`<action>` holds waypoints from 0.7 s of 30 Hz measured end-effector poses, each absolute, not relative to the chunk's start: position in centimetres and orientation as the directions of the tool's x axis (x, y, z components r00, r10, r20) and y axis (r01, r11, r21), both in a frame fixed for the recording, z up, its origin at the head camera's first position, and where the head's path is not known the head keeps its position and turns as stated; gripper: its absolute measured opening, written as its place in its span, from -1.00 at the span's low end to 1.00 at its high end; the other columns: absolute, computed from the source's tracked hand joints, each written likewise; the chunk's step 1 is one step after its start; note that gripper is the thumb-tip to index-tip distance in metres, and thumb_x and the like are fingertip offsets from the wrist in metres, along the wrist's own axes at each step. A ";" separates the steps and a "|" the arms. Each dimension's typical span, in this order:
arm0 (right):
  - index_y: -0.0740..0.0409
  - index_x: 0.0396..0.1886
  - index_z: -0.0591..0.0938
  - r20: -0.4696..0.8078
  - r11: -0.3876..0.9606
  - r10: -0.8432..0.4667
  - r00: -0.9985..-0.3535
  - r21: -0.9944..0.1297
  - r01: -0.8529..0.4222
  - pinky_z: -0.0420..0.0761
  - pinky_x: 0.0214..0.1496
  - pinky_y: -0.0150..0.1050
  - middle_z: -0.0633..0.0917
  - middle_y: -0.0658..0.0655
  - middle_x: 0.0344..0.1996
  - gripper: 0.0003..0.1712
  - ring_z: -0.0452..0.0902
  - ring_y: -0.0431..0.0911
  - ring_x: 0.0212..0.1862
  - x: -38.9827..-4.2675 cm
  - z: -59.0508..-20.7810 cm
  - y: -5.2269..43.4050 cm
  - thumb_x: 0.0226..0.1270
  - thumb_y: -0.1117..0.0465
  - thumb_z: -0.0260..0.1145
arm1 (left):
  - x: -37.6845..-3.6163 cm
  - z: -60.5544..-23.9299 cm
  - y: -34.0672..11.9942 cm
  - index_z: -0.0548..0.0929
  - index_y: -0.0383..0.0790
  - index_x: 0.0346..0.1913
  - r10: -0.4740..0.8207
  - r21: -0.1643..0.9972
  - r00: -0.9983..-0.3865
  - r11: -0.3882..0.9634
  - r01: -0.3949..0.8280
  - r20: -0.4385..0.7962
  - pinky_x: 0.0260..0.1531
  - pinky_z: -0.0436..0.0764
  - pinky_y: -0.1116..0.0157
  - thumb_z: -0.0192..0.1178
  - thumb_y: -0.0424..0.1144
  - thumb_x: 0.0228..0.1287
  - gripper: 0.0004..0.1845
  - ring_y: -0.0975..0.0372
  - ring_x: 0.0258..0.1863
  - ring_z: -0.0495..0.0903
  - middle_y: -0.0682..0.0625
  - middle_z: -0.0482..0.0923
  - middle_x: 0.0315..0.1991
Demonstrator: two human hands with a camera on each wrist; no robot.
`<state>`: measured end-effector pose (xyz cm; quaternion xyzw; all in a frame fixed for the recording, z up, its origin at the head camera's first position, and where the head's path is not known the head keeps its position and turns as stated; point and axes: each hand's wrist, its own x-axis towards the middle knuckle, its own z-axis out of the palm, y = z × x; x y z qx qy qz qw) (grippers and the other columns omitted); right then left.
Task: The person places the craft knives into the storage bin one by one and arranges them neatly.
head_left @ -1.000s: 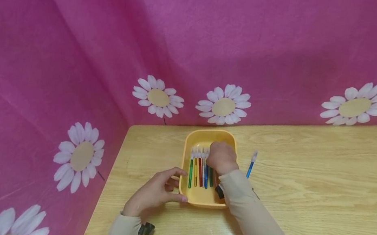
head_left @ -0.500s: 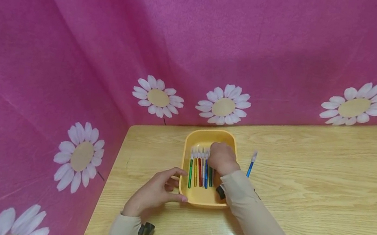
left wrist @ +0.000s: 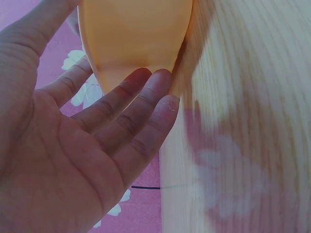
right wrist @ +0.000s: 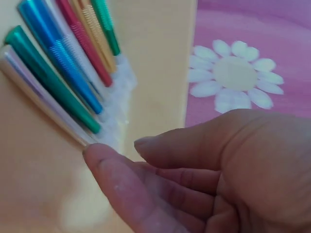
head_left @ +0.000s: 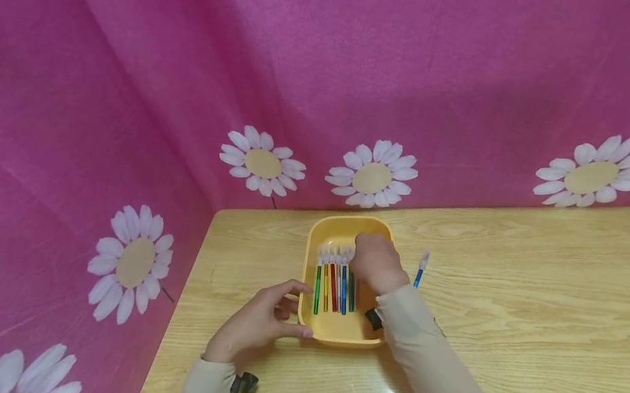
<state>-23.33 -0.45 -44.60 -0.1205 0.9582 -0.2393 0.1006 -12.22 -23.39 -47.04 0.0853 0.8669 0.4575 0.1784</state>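
Note:
A yellow tray (head_left: 333, 331) holds a row of capped craft knives (head_left: 333, 289) with coloured metal handles, lying side by side. My left hand (head_left: 254, 324) is at the tray's near left corner, its fingers along the left wall and the thumb at the near edge. Inside the tray my right hand (head_left: 377, 261) is over the right end of the row. In the right wrist view its index fingertip is right at the capped end of a silver craft knife (right wrist: 41, 99), with the thumb apart from it. A green craft knife (right wrist: 53, 80) lies beside the silver one.
Outside the tray on the right, a blue craft knife (head_left: 420, 271) lies on the wooden table (head_left: 549, 316), partly hidden by the right sleeve. A pink cloth (head_left: 464, 76) with white flowers hangs along the back and left sides.
The silver craft knife at the row's right end has shifted left, closer to the green one. My right hand has then drawn slightly right; the left hand stays at the tray.

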 end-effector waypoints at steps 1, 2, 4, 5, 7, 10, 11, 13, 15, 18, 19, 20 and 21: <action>0.30 -0.27 0.67 -0.128 0.856 -0.280 -0.951 -0.482 -0.187 0.57 -0.36 -0.11 0.70 0.22 -0.34 -0.90 0.53 0.02 -0.33 -23.3 -44.4 -0.2 0.24 0.40 0.27 | -12.2 -47.0 -23.4 0.56 0.00 0.32 0.308 0.825 -0.922 0.565 -0.020 -0.234 0.12 0.64 0.05 0.58 -0.09 0.14 -0.32 0.20 0.03 0.66 0.08 0.66 0.15; 0.29 -0.29 0.66 -0.122 0.854 -0.282 -0.952 -0.484 -0.191 0.53 -0.39 -0.14 0.68 0.20 -0.36 -0.91 0.51 0.02 -0.34 -23.3 -44.2 0.0 0.24 0.40 0.26 | -12.2 -47.1 -23.4 0.56 0.00 0.32 0.307 0.827 -0.922 0.562 -0.023 -0.235 0.12 0.64 0.05 0.58 -0.09 0.14 -0.32 0.19 0.03 0.67 0.07 0.66 0.15; 0.25 -0.41 0.61 -0.113 0.842 -0.281 -0.953 -0.505 -0.189 0.43 -0.48 -0.20 0.58 0.15 -0.48 -0.94 0.44 0.00 -0.42 -23.2 -43.9 0.5 0.20 0.42 0.23 | -12.2 -47.1 -23.3 0.56 0.01 0.32 0.301 0.826 -0.923 0.563 -0.031 -0.240 0.13 0.64 0.04 0.59 -0.10 0.14 -0.32 0.19 0.03 0.67 0.08 0.67 0.14; 0.22 -0.48 0.58 -0.107 0.835 -0.278 -0.955 -0.518 -0.185 0.38 -0.52 -0.22 0.53 0.11 -0.54 -0.90 0.39 -0.02 -0.47 -23.2 -43.8 0.8 0.18 0.43 0.22 | -12.2 -47.1 -23.3 0.56 0.02 0.32 0.298 0.824 -0.923 0.565 -0.034 -0.243 0.13 0.63 0.04 0.59 -0.10 0.14 -0.32 0.19 0.03 0.66 0.08 0.67 0.14; 0.15 -0.62 0.48 -0.087 0.821 -0.277 -0.957 -0.539 -0.189 0.28 -0.58 -0.27 0.40 0.04 -0.64 -0.79 0.29 -0.07 -0.54 -22.9 -43.6 1.5 0.13 0.45 0.20 | -12.2 -47.2 -23.2 0.56 0.02 0.32 0.297 0.823 -0.922 0.567 -0.038 -0.247 0.13 0.63 0.04 0.59 -0.10 0.14 -0.33 0.19 0.02 0.66 0.08 0.67 0.13; 0.08 -0.76 0.35 -0.045 0.797 -0.280 -0.959 -0.568 -0.206 0.17 -0.60 -0.30 0.27 -0.03 -0.72 -0.67 0.16 -0.12 -0.60 -22.7 -43.5 2.5 0.07 0.43 0.19 | -12.2 -47.3 -23.2 0.56 0.02 0.32 0.296 0.817 -0.921 0.575 -0.039 -0.252 0.13 0.62 0.05 0.58 -0.09 0.14 -0.33 0.20 0.02 0.66 0.09 0.67 0.13; 0.08 -0.77 0.36 -0.034 0.794 -0.276 -0.961 -0.571 -0.208 0.19 -0.59 -0.29 0.30 -0.03 -0.73 -0.67 0.19 -0.12 -0.59 -22.6 -43.5 2.9 0.08 0.41 0.20 | -12.2 -47.3 -23.2 0.56 0.02 0.32 0.296 0.817 -0.921 0.575 -0.041 -0.254 0.13 0.62 0.05 0.58 -0.09 0.14 -0.33 0.20 0.02 0.66 0.09 0.68 0.13; 0.12 -0.74 0.47 0.004 0.791 -0.277 -0.961 -0.567 -0.230 0.30 -0.55 -0.24 0.44 0.02 -0.70 -0.71 0.32 -0.07 -0.56 -22.6 -43.5 3.5 0.13 0.36 0.25 | -12.2 -47.3 -23.2 0.56 0.03 0.32 0.293 0.815 -0.921 0.577 -0.045 -0.258 0.14 0.62 0.05 0.58 -0.08 0.14 -0.33 0.20 0.02 0.66 0.10 0.67 0.14; 0.17 -0.62 0.62 0.027 0.788 -0.273 -0.962 -0.567 -0.240 0.49 -0.44 -0.15 0.64 0.11 -0.57 -0.78 0.51 0.02 -0.45 -22.7 -43.5 4.0 0.23 0.30 0.30 | -12.2 -47.2 -23.2 0.56 0.04 0.32 0.295 0.816 -0.920 0.576 -0.045 -0.258 0.16 0.62 0.04 0.58 -0.08 0.15 -0.33 0.19 0.02 0.66 0.09 0.67 0.15; 0.21 -0.41 0.74 0.042 0.778 -0.265 -0.963 -0.581 -0.239 0.65 -0.19 0.00 0.78 0.23 -0.34 -0.83 0.68 0.08 -0.31 -22.9 -43.6 4.7 0.32 0.22 0.35 | -12.2 -47.1 -23.3 0.55 0.05 0.32 0.298 0.816 -0.919 0.577 -0.042 -0.258 0.17 0.61 0.02 0.58 -0.07 0.15 -0.33 0.19 0.02 0.66 0.06 0.67 0.15; 0.23 -0.38 0.75 0.034 0.772 -0.262 -0.965 -0.592 -0.231 0.67 -0.14 0.02 0.79 0.25 -0.32 -0.82 0.71 0.06 -0.33 -23.0 -43.6 4.8 0.35 0.21 0.35 | -12.2 -47.0 -23.3 0.55 0.05 0.32 0.300 0.816 -0.919 0.576 -0.040 -0.257 0.17 0.61 0.02 0.58 -0.08 0.15 -0.33 0.18 0.01 0.66 0.05 0.68 0.15; 0.23 -0.37 0.74 0.028 0.767 -0.258 -0.966 -0.602 -0.223 0.67 -0.13 0.02 0.80 0.26 -0.31 -0.81 0.73 0.02 -0.38 -23.0 -43.6 5.0 0.36 0.20 0.35 | -12.3 -47.1 -23.3 0.55 0.04 0.32 0.303 0.817 -0.918 0.575 -0.038 -0.255 0.17 0.61 0.01 0.58 -0.08 0.15 -0.33 0.18 0.01 0.66 0.04 0.68 0.15; 0.23 -0.36 0.74 0.024 0.765 -0.256 -0.967 -0.607 -0.217 0.67 -0.13 0.00 0.80 0.26 -0.31 -0.81 0.73 -0.04 -0.44 -23.1 -43.6 5.2 0.37 0.20 0.35 | -12.2 -47.1 -23.3 0.55 0.04 0.32 0.304 0.817 -0.918 0.575 -0.037 -0.255 0.17 0.62 0.01 0.58 -0.08 0.15 -0.33 0.19 0.01 0.66 0.04 0.69 0.15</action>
